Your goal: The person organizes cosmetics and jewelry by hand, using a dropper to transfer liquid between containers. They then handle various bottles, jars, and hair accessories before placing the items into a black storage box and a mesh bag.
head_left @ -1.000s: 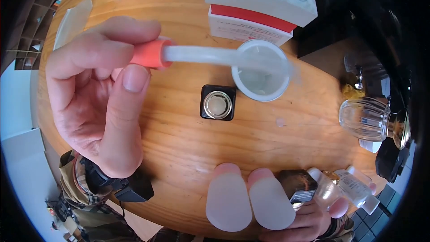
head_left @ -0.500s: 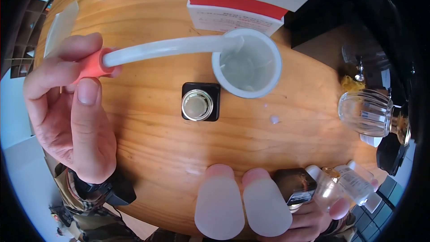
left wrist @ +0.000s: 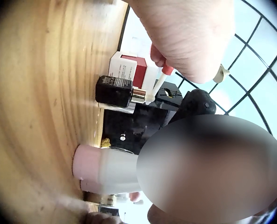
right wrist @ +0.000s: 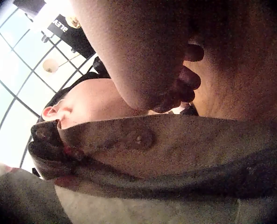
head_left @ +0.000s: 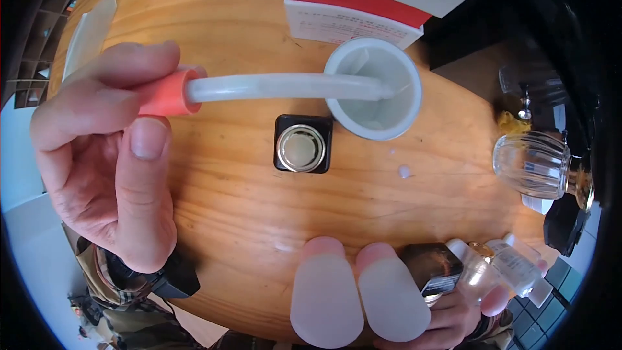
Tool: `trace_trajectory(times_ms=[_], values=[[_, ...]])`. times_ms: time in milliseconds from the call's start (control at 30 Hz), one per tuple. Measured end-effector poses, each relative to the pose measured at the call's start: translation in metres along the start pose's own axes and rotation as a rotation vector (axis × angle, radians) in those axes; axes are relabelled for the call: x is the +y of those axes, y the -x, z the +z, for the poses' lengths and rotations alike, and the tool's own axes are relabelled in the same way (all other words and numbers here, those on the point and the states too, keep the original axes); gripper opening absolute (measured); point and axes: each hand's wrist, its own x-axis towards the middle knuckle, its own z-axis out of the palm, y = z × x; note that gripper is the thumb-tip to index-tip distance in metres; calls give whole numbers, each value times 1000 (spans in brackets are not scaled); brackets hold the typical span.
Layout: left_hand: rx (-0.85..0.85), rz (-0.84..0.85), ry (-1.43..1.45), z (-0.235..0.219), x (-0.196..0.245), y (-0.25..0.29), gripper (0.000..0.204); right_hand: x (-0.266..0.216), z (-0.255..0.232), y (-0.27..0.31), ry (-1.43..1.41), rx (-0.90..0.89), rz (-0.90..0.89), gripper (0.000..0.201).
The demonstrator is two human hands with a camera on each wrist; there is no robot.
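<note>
In the head view my left hand pinches the coral end of a tool with a pale, translucent stem. Its stem reaches to the right, and its far end overlaps the mouth of a white cup. A small black square bottle with a gold ring and pale top stands just below the stem. My right hand rests low at the table's near edge, partly hidden behind a dark square bottle and a frosted bottle with a pink end; its fingers look relaxed.
Another frosted bottle with a pink end stands at the near edge. Small clear bottles are at lower right. A ribbed glass bottle is at the right. White-and-red boxes stand behind the cup.
My left hand with the coral-ended tool has shifted left in the view since a second ago, then slightly back right in the last half second. The right hand stays by the bottles.
</note>
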Motion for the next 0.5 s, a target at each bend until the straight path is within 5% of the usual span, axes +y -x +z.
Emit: trace_trajectory(times_ms=[500], values=[[45, 26, -59, 2, -2, -1, 22, 2, 1, 5, -223, -66, 187, 67]])
